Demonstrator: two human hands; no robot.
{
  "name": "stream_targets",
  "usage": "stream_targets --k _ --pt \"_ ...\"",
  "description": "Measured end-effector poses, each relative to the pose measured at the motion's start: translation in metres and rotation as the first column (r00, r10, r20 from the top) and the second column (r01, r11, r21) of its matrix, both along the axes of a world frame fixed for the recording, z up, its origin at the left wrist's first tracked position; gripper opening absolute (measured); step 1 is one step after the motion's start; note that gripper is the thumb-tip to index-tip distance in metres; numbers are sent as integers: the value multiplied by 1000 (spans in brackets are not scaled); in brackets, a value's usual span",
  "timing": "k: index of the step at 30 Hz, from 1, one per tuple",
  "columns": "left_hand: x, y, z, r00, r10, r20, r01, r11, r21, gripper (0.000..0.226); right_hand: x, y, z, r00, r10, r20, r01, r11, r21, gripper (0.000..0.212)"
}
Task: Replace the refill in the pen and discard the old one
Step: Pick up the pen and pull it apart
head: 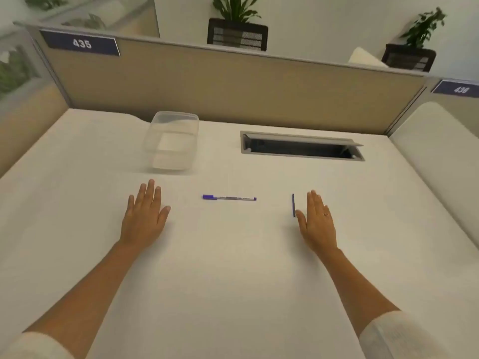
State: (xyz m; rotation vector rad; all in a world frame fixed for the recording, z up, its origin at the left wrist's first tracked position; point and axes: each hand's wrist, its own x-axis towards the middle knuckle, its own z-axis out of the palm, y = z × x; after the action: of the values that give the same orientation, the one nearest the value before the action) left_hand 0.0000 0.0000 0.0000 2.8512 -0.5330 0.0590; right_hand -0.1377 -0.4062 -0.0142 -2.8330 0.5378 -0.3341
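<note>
A pen (229,197) with a blue cap and blue end lies flat across the middle of the white desk, cap to the left. A thin blue refill (293,205) lies on the desk to its right, pointing away from me. My left hand (145,216) rests palm down on the desk, left of the pen and apart from it, holding nothing. My right hand (317,221) also lies flat and empty, its thumb just beside the refill's near end. A clear plastic container (172,141) stands behind my left hand.
A grey cable slot (302,146) is sunk into the desk at the back right. A beige partition (233,84) closes the far edge, with side panels left and right. Plants and dark chairs stand beyond it.
</note>
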Motion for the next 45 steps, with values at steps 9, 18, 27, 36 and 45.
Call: stream_targets --k 9,18,27,36,45 --pt "-30 3 -36 992 57 -109 -54 998 27 65 -27 14 -34 980 -22 -196 32 998 48 60" --pt "-30 4 -35 994 65 -93 -64 998 12 70 -14 27 -22 998 -42 -43 41 999 -25 32" --pt "-29 4 -33 992 77 -101 -77 997 3 69 72 85 -8 993 76 93 -95 971 221 30" --pt "-26 6 -35 992 77 -104 -82 996 -43 67 90 92 -23 987 -20 157 -24 962 271 11" --pt "-28 7 -30 992 70 -108 -77 996 -54 87 80 86 1 983 -84 166 -33 800 600 10"
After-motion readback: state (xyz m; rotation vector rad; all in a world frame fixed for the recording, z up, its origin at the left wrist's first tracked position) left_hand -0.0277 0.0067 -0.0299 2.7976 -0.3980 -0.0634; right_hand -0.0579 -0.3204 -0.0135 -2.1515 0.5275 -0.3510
